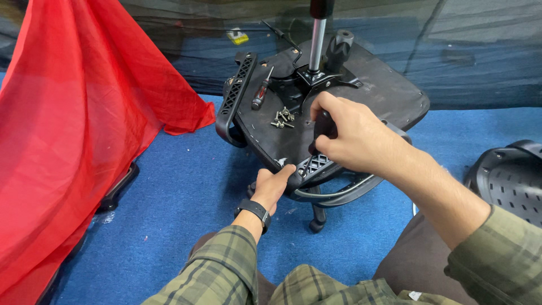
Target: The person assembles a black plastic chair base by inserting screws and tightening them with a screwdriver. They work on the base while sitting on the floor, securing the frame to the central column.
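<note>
Green plaid sleeves [220,265] nearest; left hand [272,189] fingers wrapped under black plastic armrest [316,169], steadied against upturned black seat underside [367,90]; right hand [350,133] fingers clenched on black tool handle [323,127] above the armrest.

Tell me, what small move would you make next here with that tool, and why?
Probably keep the right hand turning its black-handled tool straight down while the left hand steadies the armrest. The armrest lies against the upturned seat, and loose screws suggest more fastening remains.
</note>
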